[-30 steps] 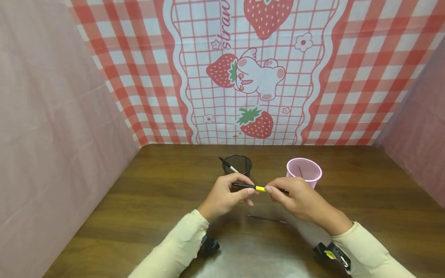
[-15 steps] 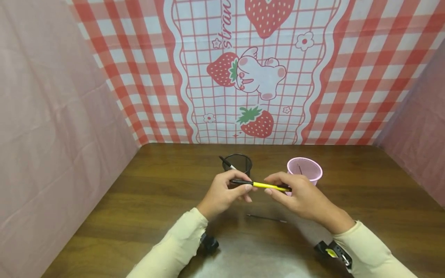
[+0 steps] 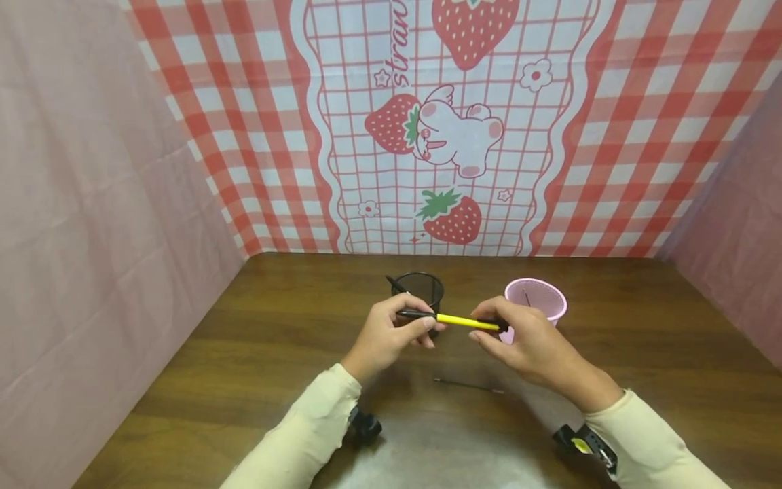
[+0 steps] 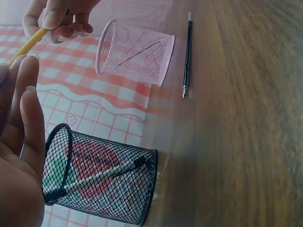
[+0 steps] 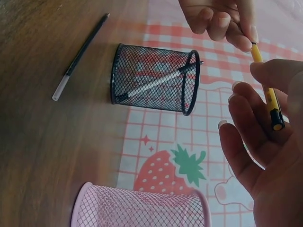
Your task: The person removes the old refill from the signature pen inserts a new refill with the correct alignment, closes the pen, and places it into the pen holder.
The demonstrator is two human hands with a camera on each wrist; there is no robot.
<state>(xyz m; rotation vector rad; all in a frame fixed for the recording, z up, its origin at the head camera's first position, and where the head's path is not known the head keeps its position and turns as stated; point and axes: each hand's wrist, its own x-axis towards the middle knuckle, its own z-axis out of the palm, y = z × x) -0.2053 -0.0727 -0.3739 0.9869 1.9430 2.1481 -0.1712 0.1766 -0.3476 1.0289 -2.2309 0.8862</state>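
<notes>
Your left hand [image 3: 386,334] is pinching one end of the pen [image 3: 461,321]; your right hand [image 3: 530,345], at three o'clock, is curling its fingers loosely round the other; more yellow is showing now, so that grip is apparently easing.

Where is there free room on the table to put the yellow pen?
Bare wood lies between the black cup and the left curtain, and between the pink cup and the right curtain. The middle is crowded: loose refill, left hand, right hand and yellow pen.
</notes>
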